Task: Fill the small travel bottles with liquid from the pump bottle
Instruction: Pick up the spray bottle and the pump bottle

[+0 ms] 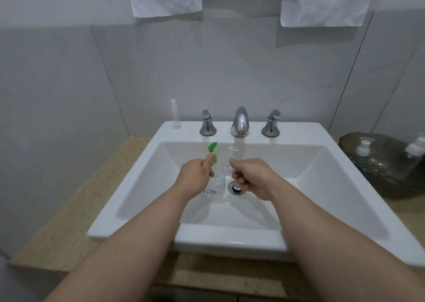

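i judge this the filling step itself, done over the sink [253,239] basin. the left hand [195,175] is wrapped round the clear pump bottle [215,182], with the thumb up by its green pump head [212,147]. the right hand [250,175] is curled in a pinch on what looks like a small clear travel bottle [230,167], held just beside the pump. next the nozzle needs lining up over the small mouth before a slow press. the clear plastic blurs into the white basin, so i cannot make out mouth, nozzle tip or fill level. a spray bottle [176,117] stands at the sink's back left corner. two capped bottles [363,147] lie in a dark tray [379,186] at the counter's right edge, partly cut off.
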`<action>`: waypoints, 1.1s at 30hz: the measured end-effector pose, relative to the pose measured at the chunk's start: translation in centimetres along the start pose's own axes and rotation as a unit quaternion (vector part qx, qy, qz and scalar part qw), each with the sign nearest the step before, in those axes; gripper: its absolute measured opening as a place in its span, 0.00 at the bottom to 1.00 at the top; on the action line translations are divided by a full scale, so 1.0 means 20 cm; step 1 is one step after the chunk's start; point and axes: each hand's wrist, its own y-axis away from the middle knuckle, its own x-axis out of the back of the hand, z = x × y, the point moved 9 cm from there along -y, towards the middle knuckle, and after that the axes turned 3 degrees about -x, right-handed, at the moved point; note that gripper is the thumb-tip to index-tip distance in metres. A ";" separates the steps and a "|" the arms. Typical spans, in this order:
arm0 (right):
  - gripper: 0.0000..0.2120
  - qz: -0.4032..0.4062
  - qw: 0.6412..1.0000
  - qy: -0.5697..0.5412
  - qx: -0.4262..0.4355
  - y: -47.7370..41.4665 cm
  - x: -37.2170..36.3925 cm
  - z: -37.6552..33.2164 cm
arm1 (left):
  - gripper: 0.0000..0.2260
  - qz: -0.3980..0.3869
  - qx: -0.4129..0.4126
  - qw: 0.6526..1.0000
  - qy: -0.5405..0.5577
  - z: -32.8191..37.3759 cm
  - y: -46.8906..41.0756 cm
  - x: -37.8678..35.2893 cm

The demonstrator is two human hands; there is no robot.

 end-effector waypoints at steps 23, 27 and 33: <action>0.14 0.466 0.839 0.187 0.210 -0.01 0.83 -0.47 | 0.08 -0.250 0.044 0.918 0.304 0.14 -0.05 -0.48; 0.20 0.467 0.826 0.241 0.202 -0.05 0.81 -0.48 | 0.10 -0.236 0.023 0.914 0.329 0.16 -0.08 -0.45; 0.16 0.545 0.785 0.166 0.242 0.23 0.76 -0.49 | 0.09 -0.181 -0.011 0.920 0.346 0.21 -0.11 -0.39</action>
